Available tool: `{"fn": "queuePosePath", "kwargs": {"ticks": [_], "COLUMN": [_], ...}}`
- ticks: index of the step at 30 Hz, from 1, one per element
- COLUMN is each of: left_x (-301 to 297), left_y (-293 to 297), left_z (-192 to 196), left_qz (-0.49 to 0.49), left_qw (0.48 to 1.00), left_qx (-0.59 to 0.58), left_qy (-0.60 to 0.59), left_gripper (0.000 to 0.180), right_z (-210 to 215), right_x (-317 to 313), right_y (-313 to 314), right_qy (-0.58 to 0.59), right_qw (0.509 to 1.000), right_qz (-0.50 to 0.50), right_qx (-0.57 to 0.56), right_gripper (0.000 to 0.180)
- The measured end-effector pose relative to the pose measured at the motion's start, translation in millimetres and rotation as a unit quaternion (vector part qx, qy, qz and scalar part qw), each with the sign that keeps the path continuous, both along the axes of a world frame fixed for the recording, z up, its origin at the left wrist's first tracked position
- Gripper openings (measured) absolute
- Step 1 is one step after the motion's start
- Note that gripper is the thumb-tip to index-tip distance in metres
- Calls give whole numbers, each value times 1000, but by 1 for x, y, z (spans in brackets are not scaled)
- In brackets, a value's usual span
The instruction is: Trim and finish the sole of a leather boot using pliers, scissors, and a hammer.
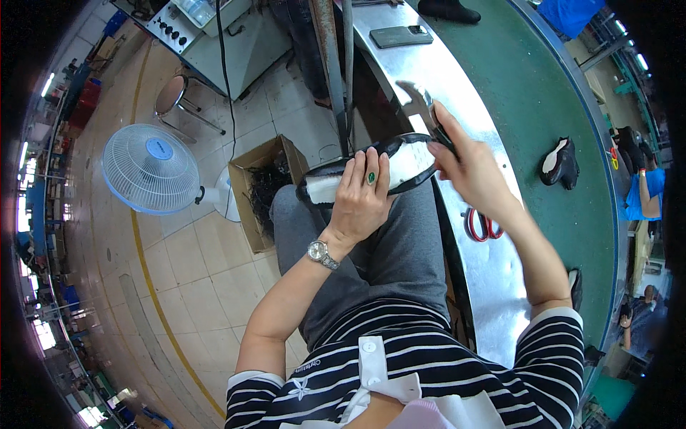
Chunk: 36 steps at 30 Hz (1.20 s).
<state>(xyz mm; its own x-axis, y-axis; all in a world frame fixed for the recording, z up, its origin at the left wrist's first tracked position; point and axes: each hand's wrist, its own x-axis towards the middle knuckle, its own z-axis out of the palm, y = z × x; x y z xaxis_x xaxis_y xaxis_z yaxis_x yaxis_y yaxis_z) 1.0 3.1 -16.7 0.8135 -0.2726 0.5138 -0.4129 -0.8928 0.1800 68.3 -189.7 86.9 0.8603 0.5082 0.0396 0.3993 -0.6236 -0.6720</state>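
Note:
A black shoe upper (406,163) lies across my lap with its white underside turned up, the toe pointing left or right; I cannot tell which. My left hand (361,184) rests over its middle, fingers wrapped across the pale sole area and gripping it. My right hand (468,161) closes round the dark handle of a hammer (421,100) with a curved metal head, held just above the shoe's right end. Red-handled scissors (484,225) lie on the metal bench beside my right forearm.
The shiny metal bench (493,286) bears a dark phone (401,36). Beyond it, a green conveyor belt (529,93) carries another black shoe (559,163). To the left are a cardboard box (246,214) of black scraps, a fan (151,169) and a stool (171,94).

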Motion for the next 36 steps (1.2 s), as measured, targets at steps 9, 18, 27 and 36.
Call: {"fn": "queuePosePath", "kwargs": {"ticks": [9, 18, 27, 36], "left_x": [-2, 0, 1, 2], "left_y": [-1, -3, -7, -11], "left_z": [-1, 1, 2, 0], "left_qz": [11, 20, 34, 47], "left_qw": [1000, 1000, 999, 997], "left_qx": [11, -1, -24, -58], "left_qy": [-6, 6, 16, 21], "left_gripper": [69, 71, 69, 73], "right_z": [-15, -35, -35, -27], "right_x": [-2, 0, 3, -5], "right_y": [11, 9, 9, 22], "right_qy": [21, -11, -2, -47], "right_qw": [998, 996, 995, 979], "right_qz": [-56, -39, -46, 20], "right_qx": [-3, -85, -89, -196], "right_gripper": [55, 56, 56, 56]}}
